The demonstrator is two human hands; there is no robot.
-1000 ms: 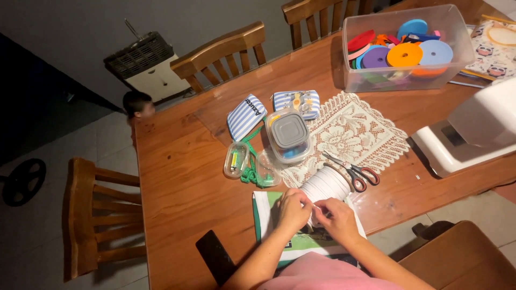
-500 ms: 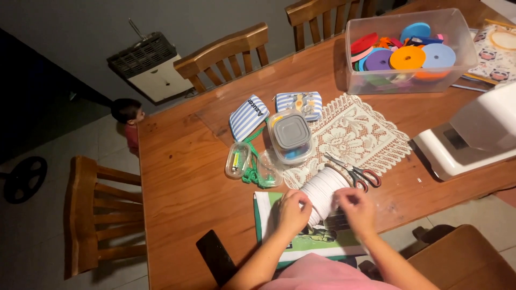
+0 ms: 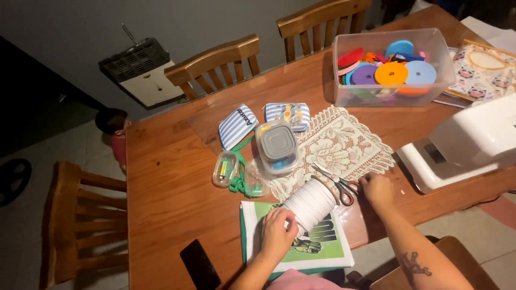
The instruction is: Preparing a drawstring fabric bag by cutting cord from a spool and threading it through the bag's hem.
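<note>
Your left hand (image 3: 278, 232) grips the white elastic roll (image 3: 309, 202) on the green-edged printed cloth (image 3: 317, 248); your right hand (image 3: 377, 189), loosely curled, touches one pair of red-handled scissors (image 3: 336, 182). Two striped pouches (image 3: 237, 124) lie behind.

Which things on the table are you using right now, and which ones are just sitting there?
In use:
- left hand on the white elastic roll
- right hand by the scissors
- green-printed cloth under the roll

Just lying about:
- clear bin of ribbon spools
- grey-lidded container
- striped pouches
- lace doily
- white sewing machine
- black phone
</note>
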